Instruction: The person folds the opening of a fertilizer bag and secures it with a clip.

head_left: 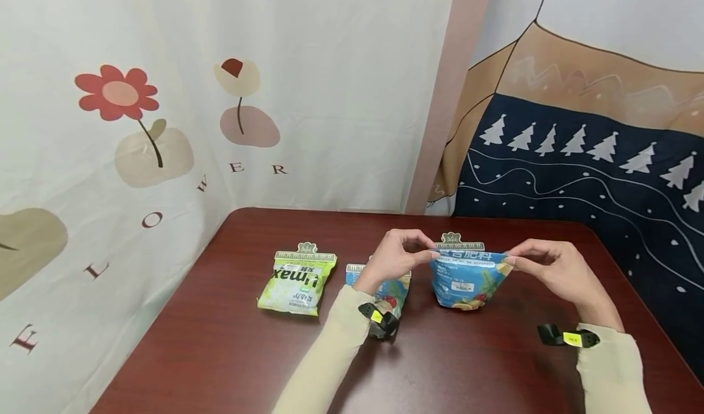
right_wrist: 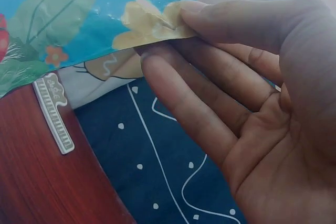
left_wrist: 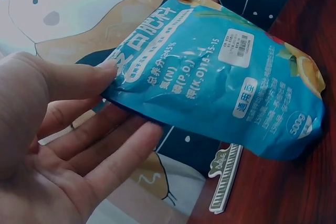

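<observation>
A blue fertilizer bag (head_left: 464,285) with fruit pictures is held upright on the right part of the table. My left hand (head_left: 396,256) pinches its upper left corner; in the left wrist view the thumb lies on the printed face, fingers behind. The upper right corner is pinched by my right hand (head_left: 555,273), seen close in the right wrist view with the thumb on the bag's yellow flower print. Behind the bag, a bag clip (left_wrist: 226,179) with a ruler-like edge and a decorated tab lies on the table. The bag's back and contents are hidden.
A green bag (head_left: 297,285) with a clip (head_left: 305,256) across its top lies at the left. Another blue bag (head_left: 397,290), also clipped, is partly hidden by my left hand and wrist. Printed curtains stand behind the brown table (head_left: 220,353).
</observation>
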{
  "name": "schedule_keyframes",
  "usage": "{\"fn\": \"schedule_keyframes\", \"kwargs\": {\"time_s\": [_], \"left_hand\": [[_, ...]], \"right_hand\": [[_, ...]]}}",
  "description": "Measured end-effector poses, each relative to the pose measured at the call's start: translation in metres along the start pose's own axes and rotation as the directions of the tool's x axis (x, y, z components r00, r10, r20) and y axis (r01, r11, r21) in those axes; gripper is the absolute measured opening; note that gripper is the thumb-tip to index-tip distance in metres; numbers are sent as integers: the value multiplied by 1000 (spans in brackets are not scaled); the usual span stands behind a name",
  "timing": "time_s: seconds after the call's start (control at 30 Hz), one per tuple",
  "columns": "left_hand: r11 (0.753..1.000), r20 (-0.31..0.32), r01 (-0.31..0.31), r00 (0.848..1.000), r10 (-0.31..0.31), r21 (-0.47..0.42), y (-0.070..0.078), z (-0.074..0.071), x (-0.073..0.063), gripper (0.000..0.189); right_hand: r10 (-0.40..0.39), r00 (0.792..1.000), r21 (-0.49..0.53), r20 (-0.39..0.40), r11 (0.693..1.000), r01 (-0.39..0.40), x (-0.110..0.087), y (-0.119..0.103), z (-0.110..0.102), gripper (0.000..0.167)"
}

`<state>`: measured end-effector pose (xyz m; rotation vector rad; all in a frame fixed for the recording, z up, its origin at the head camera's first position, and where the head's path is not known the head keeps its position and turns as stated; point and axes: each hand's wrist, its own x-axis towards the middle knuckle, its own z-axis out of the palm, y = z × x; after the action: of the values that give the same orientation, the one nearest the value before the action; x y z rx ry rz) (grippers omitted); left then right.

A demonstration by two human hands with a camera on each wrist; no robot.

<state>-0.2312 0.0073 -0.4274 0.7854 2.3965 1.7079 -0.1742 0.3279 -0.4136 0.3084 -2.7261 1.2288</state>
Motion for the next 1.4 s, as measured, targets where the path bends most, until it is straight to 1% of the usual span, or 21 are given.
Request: {"fn": "schedule_keyframes", "kwargs": {"time_s": [0.07, 0.17, 0.23, 0.33, 0.43, 0.6, 0.67, 0.73, 0.83, 0.93, 1.13, 1.27, 1.37, 1.4], "left_hand": [[1000, 30, 14, 999, -14, -10, 1, -2, 1, 10], [999, 63, 39, 997, -36, -34, 4, -6, 4, 14], [998, 70, 52, 996, -49, -44, 7, -9, 7, 17], [998, 68, 57, 996, -55, -31, 10, -13, 13, 21], [998, 71, 55, 996, -55, 8, 12, -17, 19, 23], [995, 83, 68, 994, -74, 73, 16, -21, 31, 23], [992, 88, 61, 994, -71, 112, 17, -21, 37, 24], [984, 93, 49, 993, -66, 171, 18, -21, 43, 25], [961, 98, 47, 992, -76, 272, 17, -18, 53, 24], [934, 109, 52, 989, -96, 352, 12, -15, 62, 25], [881, 172, 32, 977, -127, 471, 4, -11, 78, 41], [848, 237, -16, 963, -130, 529, -1, -8, 91, 50], [812, 287, -69, 950, -124, 580, -8, -4, 100, 52], [796, 304, -90, 945, -123, 599, -10, -2, 102, 52]], "right_hand": [[-6, 1000, 17, 11, 1000, 6, 0, 1, 0, 19], [5, 1000, 26, 27, 1000, -6, 0, 3, -1, 20], [18, 999, 22, 35, 1000, -19, 0, 4, -2, 22], [40, 998, 14, 42, 999, -40, 1, 6, -3, 24], [50, 998, 8, 45, 999, -51, 2, 7, -2, 25], [40, 998, 18, 45, 999, -41, 2, 6, -1, 24], [39, 998, 19, 44, 999, -40, 2, 6, -1, 24], [35, 999, 22, 41, 999, -36, 2, 6, -1, 24], [25, 999, 43, 40, 999, -27, 2, 6, 0, 24], [10, 999, 75, 44, 997, -14, 2, 7, 1, 24], [6, 999, 99, 51, 995, -11, 5, 6, 2, 25], [9, 999, 100, 51, 995, -14, 5, 6, 1, 26], [12, 999, 101, 52, 995, -17, 4, 6, 1, 26], [12, 999, 101, 53, 995, -18, 3, 7, 1, 26]]}}
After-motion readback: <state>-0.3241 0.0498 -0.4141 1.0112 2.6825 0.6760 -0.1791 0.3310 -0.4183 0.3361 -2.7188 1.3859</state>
